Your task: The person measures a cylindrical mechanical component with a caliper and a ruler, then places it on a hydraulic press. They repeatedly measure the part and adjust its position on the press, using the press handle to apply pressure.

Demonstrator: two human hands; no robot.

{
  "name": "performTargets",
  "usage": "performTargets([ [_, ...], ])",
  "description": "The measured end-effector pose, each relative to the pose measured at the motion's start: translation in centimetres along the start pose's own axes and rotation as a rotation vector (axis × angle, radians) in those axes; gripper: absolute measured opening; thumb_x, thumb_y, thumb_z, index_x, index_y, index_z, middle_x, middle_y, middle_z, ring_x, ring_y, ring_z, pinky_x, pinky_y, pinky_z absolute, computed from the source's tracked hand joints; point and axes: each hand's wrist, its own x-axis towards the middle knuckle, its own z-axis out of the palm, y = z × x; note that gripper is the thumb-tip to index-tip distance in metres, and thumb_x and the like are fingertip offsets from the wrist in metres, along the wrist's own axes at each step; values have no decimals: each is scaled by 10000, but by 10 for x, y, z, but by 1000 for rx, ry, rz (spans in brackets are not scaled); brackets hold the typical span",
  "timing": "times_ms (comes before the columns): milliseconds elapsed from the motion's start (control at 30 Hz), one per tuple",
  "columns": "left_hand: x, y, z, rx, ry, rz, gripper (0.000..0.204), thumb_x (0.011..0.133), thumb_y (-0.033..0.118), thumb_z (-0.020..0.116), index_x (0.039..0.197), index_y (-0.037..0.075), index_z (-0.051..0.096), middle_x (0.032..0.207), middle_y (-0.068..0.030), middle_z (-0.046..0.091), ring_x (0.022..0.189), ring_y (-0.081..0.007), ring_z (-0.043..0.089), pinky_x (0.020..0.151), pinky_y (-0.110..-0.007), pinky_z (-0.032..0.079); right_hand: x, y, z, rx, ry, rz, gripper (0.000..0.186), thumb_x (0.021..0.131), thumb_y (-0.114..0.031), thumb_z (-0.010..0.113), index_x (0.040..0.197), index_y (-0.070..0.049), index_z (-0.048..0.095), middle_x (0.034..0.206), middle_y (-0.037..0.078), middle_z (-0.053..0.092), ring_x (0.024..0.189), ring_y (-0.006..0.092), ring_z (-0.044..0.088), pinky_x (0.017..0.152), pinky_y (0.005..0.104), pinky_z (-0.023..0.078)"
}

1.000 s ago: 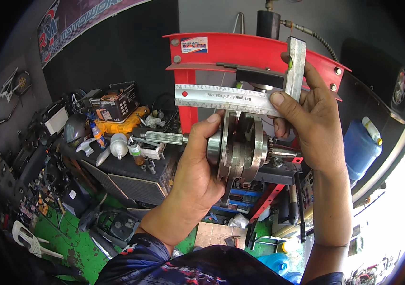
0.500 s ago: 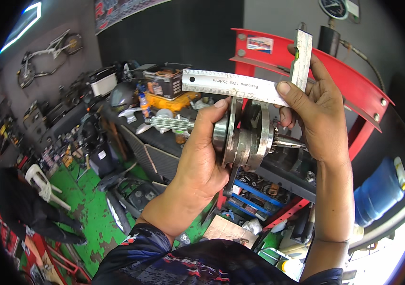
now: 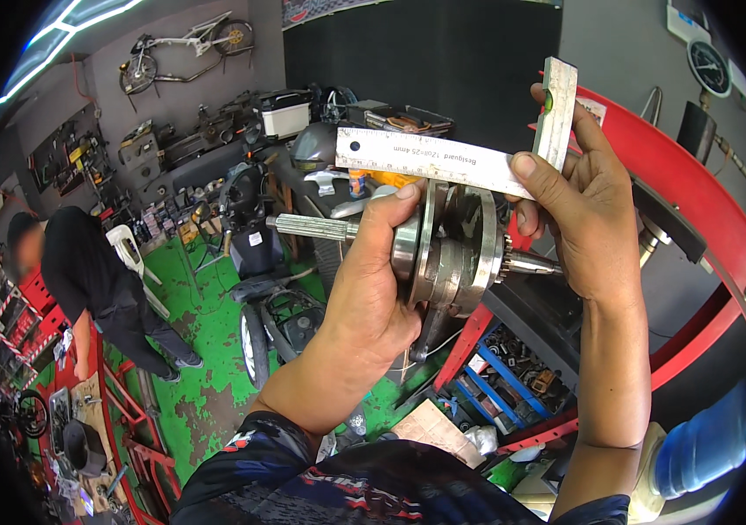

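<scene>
My left hand [image 3: 371,293] is wrapped round a steel crankshaft [image 3: 460,262] and holds it up level in front of me. Its splined shaft points left and its tapered end points right, below my other hand. Closed on the thick stock of a combination square [image 3: 430,160], my right hand [image 3: 587,197] keeps the ruled blade across the top of the crank webs. The stock, with a green bubble vial in it, stands upright among my fingers. The blade lies at or just touching the web edges; contact is hard to make out. A connecting rod [image 3: 430,337] hangs below the webs.
A red press frame [image 3: 723,289] with a pressure gauge [image 3: 709,68] rises at the right, above a blue water jug [image 3: 705,446]. Blue racks of parts [image 3: 500,385] sit below. At left a person [image 3: 97,280] in black stands by a red metal frame [image 3: 141,420].
The whole background has shifted and turned as my head moved, bringing the person at left more fully into view. Both hands, the crankshaft and the square keep nearly the same pose.
</scene>
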Motion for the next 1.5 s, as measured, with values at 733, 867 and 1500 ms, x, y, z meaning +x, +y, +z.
performTargets([
  [733,15,-20,5,-98,27,-110,540,1000,492,558,1292,43,631,1136,-168,731,900,-288,762,639,-459,671,-30,26,-29,-384,256,-377,434,947,-54,753,1311,12,526,942,112,719,789,139,697,738,293,573],
  [867,23,-26,-2,-124,-58,-193,531,1010,535,544,1281,88,643,1133,-146,733,877,-302,755,647,-503,649,-53,59,-37,-685,298,-720,318,918,-66,781,1100,-4,528,888,113,693,753,190,694,681,303,559],
  [1500,64,-42,70,139,-206,48,459,1044,404,549,1298,29,620,1131,-146,722,1037,-230,722,908,-405,602,-35,31,-53,-753,585,-231,298,1064,-285,580,1121,1,521,814,223,700,737,429,714,689,490,550],
])
